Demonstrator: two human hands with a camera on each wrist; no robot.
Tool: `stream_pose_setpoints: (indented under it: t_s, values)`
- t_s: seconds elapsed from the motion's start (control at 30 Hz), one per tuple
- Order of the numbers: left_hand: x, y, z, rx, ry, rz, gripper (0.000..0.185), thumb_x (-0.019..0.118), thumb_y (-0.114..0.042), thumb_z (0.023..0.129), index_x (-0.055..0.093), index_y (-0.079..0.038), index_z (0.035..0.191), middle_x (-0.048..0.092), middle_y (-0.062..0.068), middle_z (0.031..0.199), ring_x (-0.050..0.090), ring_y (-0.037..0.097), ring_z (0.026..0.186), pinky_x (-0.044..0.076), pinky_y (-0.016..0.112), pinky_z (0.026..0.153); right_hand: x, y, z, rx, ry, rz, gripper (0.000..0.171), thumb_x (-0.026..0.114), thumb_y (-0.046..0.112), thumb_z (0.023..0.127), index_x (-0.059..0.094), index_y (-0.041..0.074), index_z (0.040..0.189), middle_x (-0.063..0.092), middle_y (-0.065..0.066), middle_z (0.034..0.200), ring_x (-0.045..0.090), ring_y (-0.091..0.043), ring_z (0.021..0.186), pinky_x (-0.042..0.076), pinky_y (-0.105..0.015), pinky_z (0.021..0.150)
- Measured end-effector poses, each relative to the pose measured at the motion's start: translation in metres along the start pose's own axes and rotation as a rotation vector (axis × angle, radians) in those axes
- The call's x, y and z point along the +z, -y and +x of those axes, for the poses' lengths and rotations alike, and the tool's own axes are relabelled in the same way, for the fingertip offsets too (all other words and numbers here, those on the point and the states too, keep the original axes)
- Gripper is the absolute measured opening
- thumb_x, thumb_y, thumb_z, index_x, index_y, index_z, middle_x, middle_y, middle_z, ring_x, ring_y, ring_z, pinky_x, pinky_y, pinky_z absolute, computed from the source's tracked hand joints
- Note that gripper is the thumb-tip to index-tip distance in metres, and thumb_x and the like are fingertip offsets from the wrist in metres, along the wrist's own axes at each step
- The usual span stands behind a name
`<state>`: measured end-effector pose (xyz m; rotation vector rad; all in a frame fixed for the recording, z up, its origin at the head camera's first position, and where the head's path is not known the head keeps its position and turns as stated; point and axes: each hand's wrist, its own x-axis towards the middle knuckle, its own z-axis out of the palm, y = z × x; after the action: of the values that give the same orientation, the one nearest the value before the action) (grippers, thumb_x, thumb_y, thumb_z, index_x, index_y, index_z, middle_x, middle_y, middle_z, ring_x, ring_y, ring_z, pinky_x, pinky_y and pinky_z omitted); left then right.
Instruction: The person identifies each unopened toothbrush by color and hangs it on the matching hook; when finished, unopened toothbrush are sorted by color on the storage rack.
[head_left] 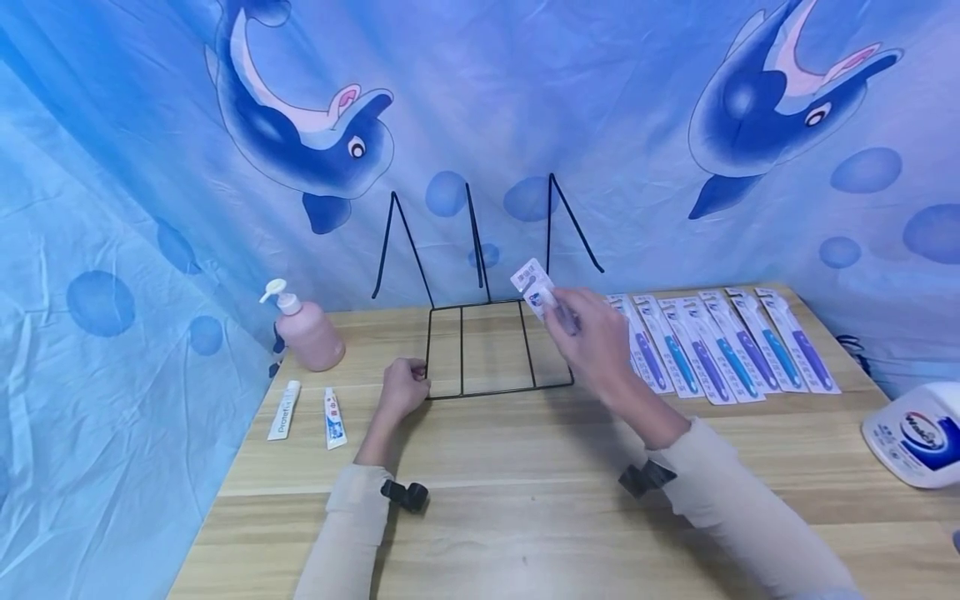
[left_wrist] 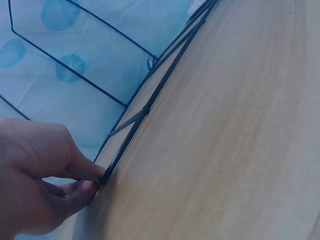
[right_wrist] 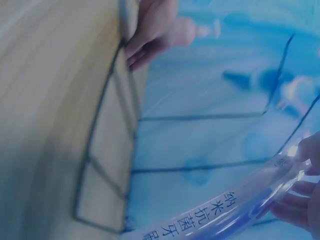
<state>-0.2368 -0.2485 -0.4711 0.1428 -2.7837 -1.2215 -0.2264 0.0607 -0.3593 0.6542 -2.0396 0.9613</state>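
Observation:
A black wire rack [head_left: 462,350] stands on the table, its base flat and three bent prongs rising at the back. My left hand [head_left: 405,387] pinches the front left corner of its base between thumb and fingers, as the left wrist view also shows at the wire corner [left_wrist: 103,179]. In my right hand [head_left: 596,337] is a toothbrush in a clear blister pack [head_left: 534,283], held above the right part of the rack. The right wrist view shows the pack's printed side [right_wrist: 215,210] and a purple-blue handle, with fingers [right_wrist: 295,207] gripping one end.
Several packaged toothbrushes [head_left: 716,346] lie in an overlapping row at the right. A white bottle [head_left: 918,437] stands at the right edge. At the left are a pink pump bottle [head_left: 313,337] and two tubes, one white [head_left: 284,410], one blue-and-red [head_left: 334,417]. A dolphin-print curtain [head_left: 480,100] hangs behind.

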Motion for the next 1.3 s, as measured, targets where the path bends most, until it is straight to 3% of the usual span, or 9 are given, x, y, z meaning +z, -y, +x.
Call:
stream_pose_setpoints:
  t_s: [0.23, 0.37, 0.6, 0.9, 1.13, 1.3]
  values:
    - [0.0, -0.001, -0.001, 0.004, -0.006, -0.008, 0.04, 0.061, 0.008, 0.079, 0.063, 0.014, 0.119, 0.067, 0.021, 0.1, 0.064, 0.031, 0.093, 0.055, 0.043, 0.09, -0.019, 0.042, 0.01, -0.233, -0.067, 0.04, 0.023, 0.074, 0.005, 0.085, 0.072, -0.004, 0.106, 0.07, -0.022, 0.103, 0.07, -0.033, 0.08, 0.061, -0.034, 0.056]
    - [-0.001, 0.0, -0.001, 0.0, -0.012, -0.014, 0.04, 0.061, 0.008, 0.079, 0.064, 0.013, 0.119, 0.068, 0.021, 0.1, 0.065, 0.031, 0.093, 0.055, 0.043, 0.09, -0.015, 0.05, 0.013, -0.263, -0.046, 0.054, 0.023, 0.075, 0.003, 0.083, 0.073, -0.004, 0.104, 0.07, -0.022, 0.102, 0.071, -0.034, 0.081, 0.062, -0.036, 0.062]
    - [0.0, 0.003, -0.001, 0.004, -0.031, -0.028, 0.038, 0.061, 0.009, 0.078, 0.065, 0.014, 0.115, 0.069, 0.02, 0.095, 0.066, 0.03, 0.088, 0.056, 0.042, 0.087, 0.0, 0.051, 0.015, -0.257, -0.003, 0.05, 0.021, 0.075, 0.003, 0.083, 0.073, -0.002, 0.103, 0.07, -0.02, 0.1, 0.07, -0.03, 0.075, 0.061, -0.034, 0.059]
    - [0.0, 0.003, -0.001, -0.02, -0.038, -0.031, 0.039, 0.063, 0.009, 0.078, 0.065, 0.012, 0.117, 0.068, 0.019, 0.097, 0.066, 0.029, 0.089, 0.056, 0.039, 0.086, 0.025, 0.041, 0.029, -0.183, 0.038, -0.027, 0.02, 0.073, 0.008, 0.087, 0.07, -0.003, 0.103, 0.069, -0.017, 0.095, 0.066, -0.024, 0.069, 0.054, -0.026, 0.051]
    - [-0.002, 0.004, 0.0, -0.019, -0.053, -0.032, 0.038, 0.063, 0.009, 0.077, 0.066, 0.012, 0.115, 0.069, 0.018, 0.094, 0.066, 0.028, 0.087, 0.056, 0.04, 0.085, 0.067, 0.026, 0.06, -0.012, 0.112, 0.023, 0.026, 0.069, 0.006, 0.088, 0.057, -0.001, 0.11, 0.06, -0.016, 0.1, 0.063, -0.027, 0.083, 0.059, -0.033, 0.067]
    - [0.002, 0.004, 0.0, -0.016, -0.041, -0.046, 0.037, 0.062, 0.009, 0.077, 0.067, 0.012, 0.114, 0.069, 0.017, 0.092, 0.066, 0.027, 0.085, 0.057, 0.038, 0.083, 0.093, 0.012, 0.085, 0.097, 0.153, 0.061, 0.027, 0.068, 0.007, 0.091, 0.05, 0.001, 0.11, 0.055, -0.014, 0.101, 0.057, -0.026, 0.085, 0.056, -0.032, 0.067]
